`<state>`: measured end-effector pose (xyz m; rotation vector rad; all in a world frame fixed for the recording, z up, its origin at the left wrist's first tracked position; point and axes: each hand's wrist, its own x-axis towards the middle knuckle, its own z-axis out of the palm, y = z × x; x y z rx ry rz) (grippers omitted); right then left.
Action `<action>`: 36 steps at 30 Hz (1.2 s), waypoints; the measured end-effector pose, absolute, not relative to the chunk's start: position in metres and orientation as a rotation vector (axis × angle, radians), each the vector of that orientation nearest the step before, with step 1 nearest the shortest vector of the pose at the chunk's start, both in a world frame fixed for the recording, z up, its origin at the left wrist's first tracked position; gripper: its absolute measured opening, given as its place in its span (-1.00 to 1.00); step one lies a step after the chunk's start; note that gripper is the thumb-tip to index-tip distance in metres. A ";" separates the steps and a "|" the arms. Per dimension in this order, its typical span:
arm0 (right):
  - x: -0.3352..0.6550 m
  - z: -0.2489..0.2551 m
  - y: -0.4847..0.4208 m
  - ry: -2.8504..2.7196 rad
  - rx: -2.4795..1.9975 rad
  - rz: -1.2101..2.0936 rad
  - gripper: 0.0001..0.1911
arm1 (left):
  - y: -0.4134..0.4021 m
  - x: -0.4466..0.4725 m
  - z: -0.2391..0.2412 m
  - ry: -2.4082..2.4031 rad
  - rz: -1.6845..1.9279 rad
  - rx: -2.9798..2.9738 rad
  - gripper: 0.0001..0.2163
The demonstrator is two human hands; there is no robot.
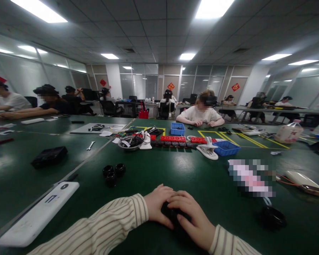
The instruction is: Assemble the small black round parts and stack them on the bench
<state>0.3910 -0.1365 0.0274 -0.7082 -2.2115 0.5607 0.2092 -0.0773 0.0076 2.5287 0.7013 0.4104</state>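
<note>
My left hand (161, 205) and my right hand (190, 217) meet low in the middle, both in striped sleeves. Their fingers curl around a dark black object (175, 213). Most of it is covered by the fingers, so its kind cannot be made out. Three black round, hollow pieces stand together on the green table to the left, one of them a small black cup-like piece (119, 169). Another black ring-like piece (273, 217) lies to the right of my right hand.
A long white panel (39, 212) lies at the left, with a black tray (50, 156) beyond it. Ahead are a red power strip (174, 139), a white clamp (208, 148) and a blue bin (225, 148). A power bank (305, 182) lies right. A person sits opposite.
</note>
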 end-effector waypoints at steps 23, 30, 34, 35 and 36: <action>0.388 0.031 -0.137 -2.191 -0.725 0.592 -0.77 | -0.085 0.219 0.008 0.710 0.503 2.700 -0.65; 0.390 0.027 -0.137 -2.179 -0.774 0.532 -0.73 | -0.094 0.214 0.007 0.954 0.386 2.607 -0.08; 0.390 0.024 -0.136 -2.094 -0.893 0.493 -0.75 | -0.111 0.220 0.004 1.139 0.502 2.563 -0.14; 0.389 0.023 -0.136 -2.090 -0.914 0.488 -0.74 | -0.115 0.222 0.003 1.184 0.545 2.538 -0.16; 0.389 0.022 -0.136 -2.093 -0.931 0.486 -0.74 | -0.118 0.225 0.001 1.228 0.591 2.512 -0.18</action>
